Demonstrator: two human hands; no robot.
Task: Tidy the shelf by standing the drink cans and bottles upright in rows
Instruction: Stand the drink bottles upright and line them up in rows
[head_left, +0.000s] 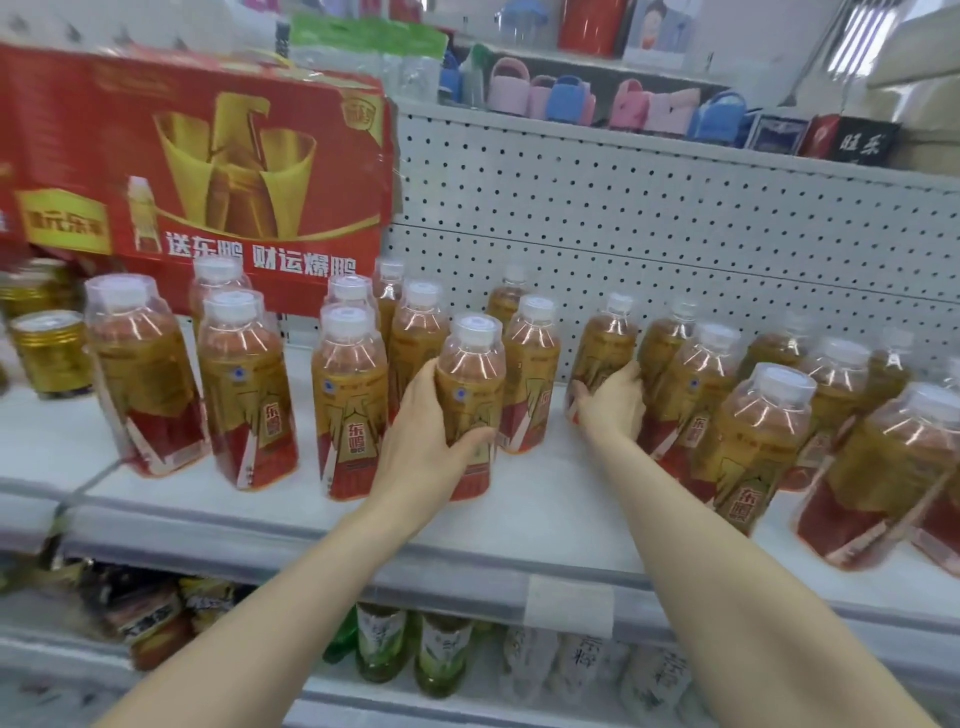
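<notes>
View: head camera only.
Left hand (423, 431): wrapped round front bottle (471, 384), upright on white shelf (545, 509).
Right hand (613, 402): clasps rear bottle (605, 340); fingertips hidden behind it.
Gold cans (49, 351): blurred, far left.
Rightmost bottle (950, 519): cut off by frame edge.

red printed carton (197, 156) back left | perforated back panel (649, 218) | pink and blue mini bags (566, 98) above | snack packets (150, 618) below

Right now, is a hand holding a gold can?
No, the left hand grips a front bottle and the right hand another bottle; the gold cans stand apart.
</notes>
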